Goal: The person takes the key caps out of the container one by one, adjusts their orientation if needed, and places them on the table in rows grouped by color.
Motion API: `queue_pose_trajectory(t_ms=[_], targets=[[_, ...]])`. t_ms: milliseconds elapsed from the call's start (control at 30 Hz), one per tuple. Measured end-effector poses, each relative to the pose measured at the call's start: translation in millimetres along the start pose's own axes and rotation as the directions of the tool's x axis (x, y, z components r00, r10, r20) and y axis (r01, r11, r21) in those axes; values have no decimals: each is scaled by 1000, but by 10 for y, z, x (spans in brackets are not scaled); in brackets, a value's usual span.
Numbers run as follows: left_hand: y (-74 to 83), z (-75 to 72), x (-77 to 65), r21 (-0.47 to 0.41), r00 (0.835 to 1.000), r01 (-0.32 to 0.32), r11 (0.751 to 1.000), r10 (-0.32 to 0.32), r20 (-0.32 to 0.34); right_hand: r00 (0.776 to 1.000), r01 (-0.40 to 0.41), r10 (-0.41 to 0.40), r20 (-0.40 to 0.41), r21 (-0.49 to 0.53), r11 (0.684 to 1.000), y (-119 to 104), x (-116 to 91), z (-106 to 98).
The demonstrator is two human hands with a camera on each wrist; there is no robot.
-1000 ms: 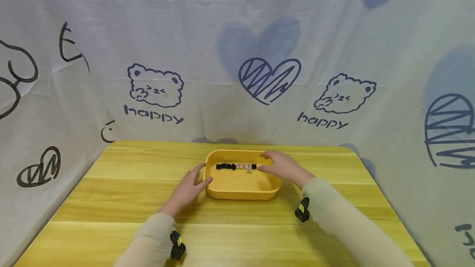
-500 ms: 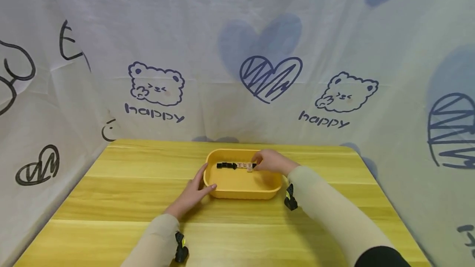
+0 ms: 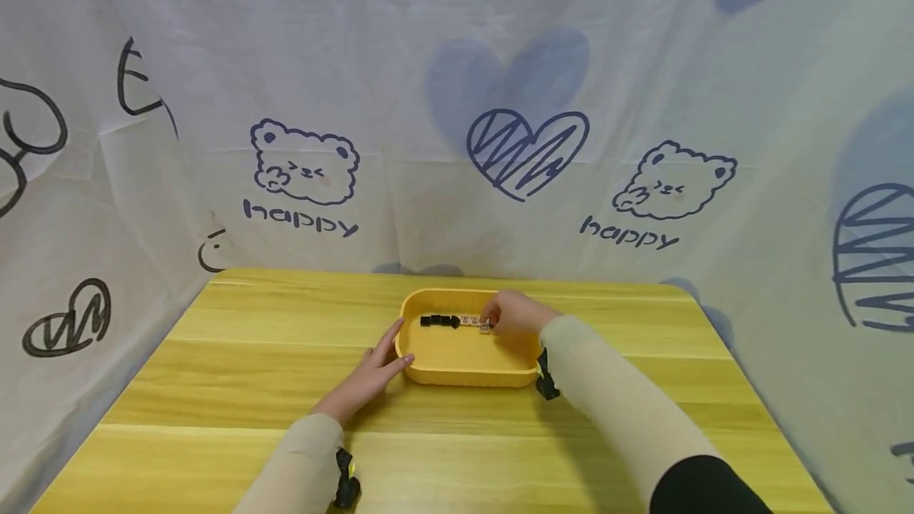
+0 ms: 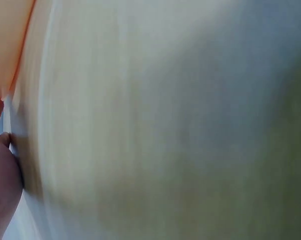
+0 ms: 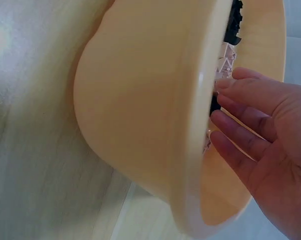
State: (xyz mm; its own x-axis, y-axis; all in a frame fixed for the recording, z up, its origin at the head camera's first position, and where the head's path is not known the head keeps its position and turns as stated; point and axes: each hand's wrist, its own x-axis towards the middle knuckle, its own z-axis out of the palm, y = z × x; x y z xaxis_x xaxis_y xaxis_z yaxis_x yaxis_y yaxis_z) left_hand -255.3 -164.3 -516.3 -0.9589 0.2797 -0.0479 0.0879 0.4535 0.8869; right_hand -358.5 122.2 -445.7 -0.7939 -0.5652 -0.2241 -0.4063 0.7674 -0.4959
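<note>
A yellow plastic basin (image 3: 464, 378) stands on the table. Across its floor runs a row of small black pieces (image 3: 439, 321) and pink pieces (image 3: 467, 320), too small to identify surely. My left hand (image 3: 364, 381) rests against the basin's left side, index finger along the rim and thumb at the front left corner, both fairly straight. Inside the basin, my right hand (image 3: 517, 313) pinches at a small pink piece near the row's right end. In the right wrist view, its fingers (image 5: 235, 155) are bent beside a black piece (image 5: 215, 103) and partly hide the row.
The wood-grain table (image 3: 236, 387) extends around the basin. Behind it hangs a white cloth (image 3: 400, 181) printed with hearts and bears. Dark straps with small devices (image 3: 346, 481) sit on both wrists. The left wrist view is mostly blurred table.
My right hand has moved left along the row, its fingers closing from spread to a pinch over the pink pieces. The left hand stays at the basin's left side.
</note>
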Motion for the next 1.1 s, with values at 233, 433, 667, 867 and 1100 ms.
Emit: queue_pose_trajectory(t_ms=[233,433,667,867,1100], targets=[[-18,-19,-20,5,999,48,999,-48,24,999,13,-13,44,-7,1000,14,35,19],[-31,-34,-20,-21,999,22,1000,-21,34,995,6,-5,98,-15,1000,35,84,26],[6,-26,-5,-20,997,61,998,-60,38,995,-8,12,99,-39,999,81,83,15],[17,-34,-6,-34,997,69,997,-67,43,994,-8,19,111,-94,996,137,70,28],[31,-54,-1,-44,996,76,996,-74,51,996,-3,11,91,-86,996,104,11,-17]])
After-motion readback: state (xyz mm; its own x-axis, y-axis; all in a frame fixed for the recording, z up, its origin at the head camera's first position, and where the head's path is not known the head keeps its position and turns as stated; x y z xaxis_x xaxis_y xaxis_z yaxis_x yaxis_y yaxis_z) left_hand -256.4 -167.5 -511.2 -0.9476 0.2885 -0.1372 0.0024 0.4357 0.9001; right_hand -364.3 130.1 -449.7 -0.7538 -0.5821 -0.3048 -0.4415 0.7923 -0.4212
